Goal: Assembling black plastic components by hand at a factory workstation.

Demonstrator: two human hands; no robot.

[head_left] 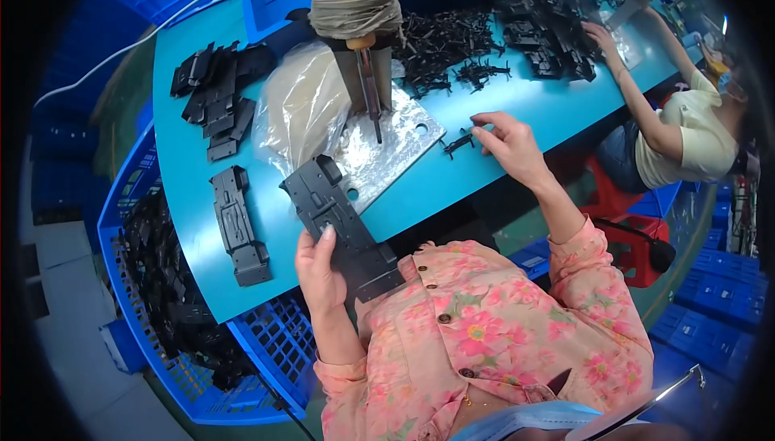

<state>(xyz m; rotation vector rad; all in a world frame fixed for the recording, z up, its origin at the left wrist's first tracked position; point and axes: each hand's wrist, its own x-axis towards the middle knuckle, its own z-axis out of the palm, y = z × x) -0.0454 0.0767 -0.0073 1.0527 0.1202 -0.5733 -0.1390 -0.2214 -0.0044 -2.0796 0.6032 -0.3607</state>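
**Left hand holds the housing, right hand reaches for a small clip**

The fingers of the left hand (321, 273) are closed around a long black plastic housing (339, 227); the thumb presses on its flat face, and the part stands tilted over the near edge of the blue table (500, 110), close to the body. The right hand (507, 144) rests on the table with fingers loosely spread, and their tips are just beside a small black clip (458, 145), maybe touching it; I cannot tell if they pinch it already.

I judge this is the picking step: one small part is being fetched for the held housing. The next move calls for a fine pinch on the clip.

Between the hands stands a metal base plate (387, 144) with an upright tool (361, 37) on it. A second housing (239, 224) lies on the table left of the held one.
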